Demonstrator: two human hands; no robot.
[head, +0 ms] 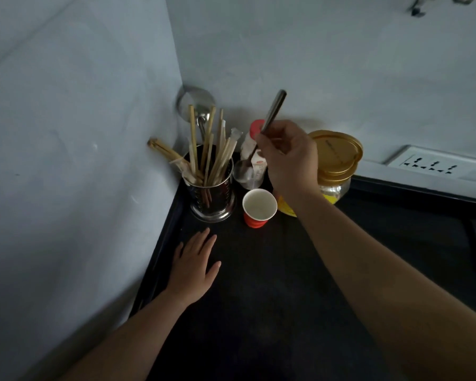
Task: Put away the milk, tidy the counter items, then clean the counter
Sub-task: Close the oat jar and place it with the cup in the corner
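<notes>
My right hand [289,158] pinches a metal spoon [272,111] by its handle, the handle tip pointing up and back, its bowl down in a small clear glass [246,174]. Behind the glass stands a small bottle with a red cap [254,138]. A red paper cup [259,209], empty and white inside, stands just in front of the glass. My left hand [194,266] lies flat on the black counter [259,284], fingers straight, in front of a steel holder [212,196] full of wooden chopsticks and a ladle.
A jar with a gold lid [337,158] stands right of my right hand, with a yellow packet [286,209] at its foot. Walls meet in the corner behind the holder. A white socket plate [434,163] is on the wall at right.
</notes>
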